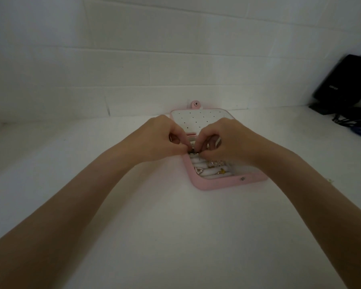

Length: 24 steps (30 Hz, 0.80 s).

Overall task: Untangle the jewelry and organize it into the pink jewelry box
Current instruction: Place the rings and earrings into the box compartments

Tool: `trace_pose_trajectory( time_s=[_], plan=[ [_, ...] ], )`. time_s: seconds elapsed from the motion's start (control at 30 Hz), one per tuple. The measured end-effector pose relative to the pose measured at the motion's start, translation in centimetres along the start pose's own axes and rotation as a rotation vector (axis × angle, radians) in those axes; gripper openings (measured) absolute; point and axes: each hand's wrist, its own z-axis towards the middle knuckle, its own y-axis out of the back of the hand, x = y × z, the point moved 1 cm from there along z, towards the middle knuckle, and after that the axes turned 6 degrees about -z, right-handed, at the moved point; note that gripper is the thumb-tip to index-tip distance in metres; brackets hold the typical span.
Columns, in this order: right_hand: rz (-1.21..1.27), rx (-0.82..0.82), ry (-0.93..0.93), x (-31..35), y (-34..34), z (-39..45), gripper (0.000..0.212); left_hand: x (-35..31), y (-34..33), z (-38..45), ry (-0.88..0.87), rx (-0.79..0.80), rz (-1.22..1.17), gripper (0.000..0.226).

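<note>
The pink jewelry box [206, 185] lies open on the white table, its lid [193, 118] with rows of small holes tilted back toward the wall. Several rings [216, 164] and a gold piece [222, 171] sit in the white padded rolls of the base. My left hand [162, 138] and my right hand [227, 140] meet over the box's middle. Both pinch a small dark metallic piece of jewelry [193, 151] between thumb and fingertips. My hands hide the middle of the box.
A white brick wall [175, 59] stands just behind the box. A black speaker [342, 82] with dark cables [350, 119] sits at the far right. A tiny object [329, 180] lies on the table right of my right forearm.
</note>
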Motion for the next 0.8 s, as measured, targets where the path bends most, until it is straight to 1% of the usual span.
trace_pose_trajectory(
  time_s=[0.1,0.17,0.3,0.4,0.53,0.63,0.77,0.8],
  plan=[
    [0.026,-0.001,-0.010,-0.2,0.0,-0.1,0.018,0.0,-0.2,0.0,0.004,0.006,0.011,0.012],
    [0.051,-0.032,-0.038,-0.3,0.1,-0.2,0.017,0.0,-0.2,0.0,0.002,0.013,0.013,0.009],
    [0.104,-0.127,-0.062,-0.4,0.1,-0.2,0.024,-0.1,-0.3,-0.1,-0.001,0.012,-0.003,0.008],
    [0.154,-0.186,-0.090,-0.4,0.2,-0.1,0.019,-0.1,-0.2,-0.1,-0.002,-0.005,-0.012,0.007],
    [0.187,-0.225,-0.134,-0.3,0.3,-0.2,0.014,-0.1,0.0,0.0,-0.015,-0.020,-0.008,0.007],
    [0.092,-0.219,-0.108,0.2,0.2,-0.3,0.018,-0.2,-0.1,-0.1,-0.009,-0.014,-0.007,0.011],
    [-0.169,-0.187,-0.021,1.6,-0.4,-0.5,0.004,0.1,-0.2,-0.1,-0.031,0.005,0.038,0.016],
    [-0.246,-0.187,-0.004,2.0,-0.6,-0.5,0.007,0.3,-0.2,0.0,-0.031,0.009,0.051,0.017]
  ],
)
